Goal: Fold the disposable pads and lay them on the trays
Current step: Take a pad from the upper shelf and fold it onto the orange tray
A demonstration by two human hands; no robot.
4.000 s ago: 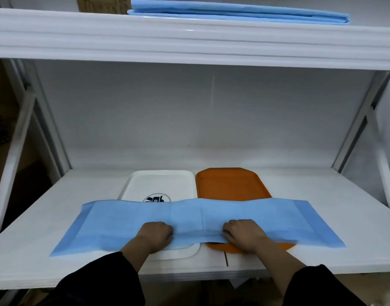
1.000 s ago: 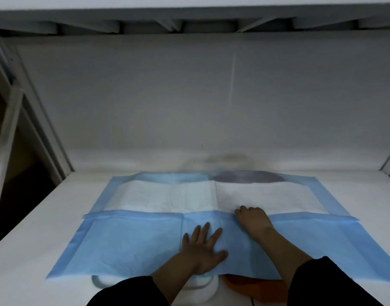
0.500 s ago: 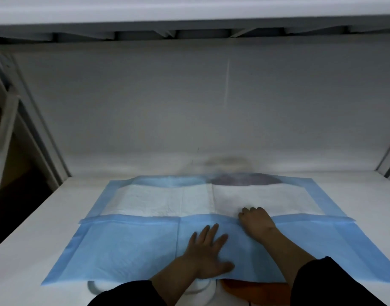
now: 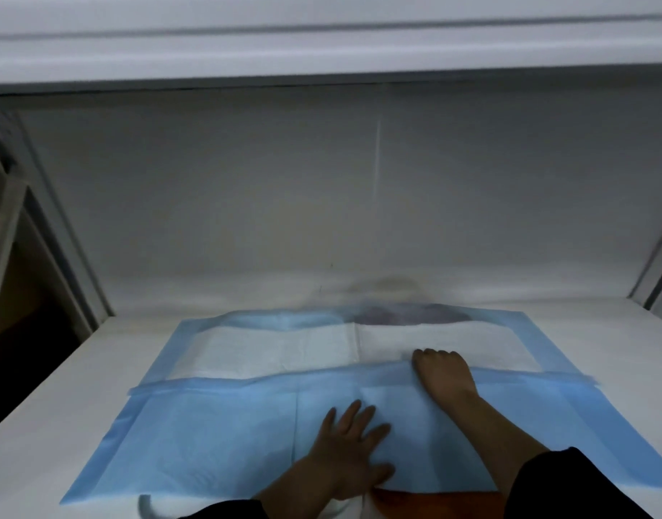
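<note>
A large disposable pad [image 4: 217, 428], blue with a white absorbent centre, lies spread over both trays on the shelf, its near part folded over away from me. My left hand [image 4: 350, 447] presses flat on the folded blue layer, fingers spread. My right hand [image 4: 443, 372] rests knuckles-up at the fold's far edge; its fingertips are hidden, curled at that edge. Only the near rim of the white tray [image 4: 149, 507] and of the orange tray [image 4: 434, 501] shows below the pad. The orange tray's far end [image 4: 408, 314] shows darkly through the pad.
The white shelf surface [image 4: 59, 398] runs to a grey back wall [image 4: 322, 204]. An upper shelf edge [image 4: 322, 39] hangs overhead. Metal uprights [image 4: 59, 234] stand at left and right; a dark gap lies beyond the left edge.
Four seconds ago the pad was a narrow folded strip gripped by both hands; it is now opened out over the trays. In the last second both hands stayed almost still, the left flat.
</note>
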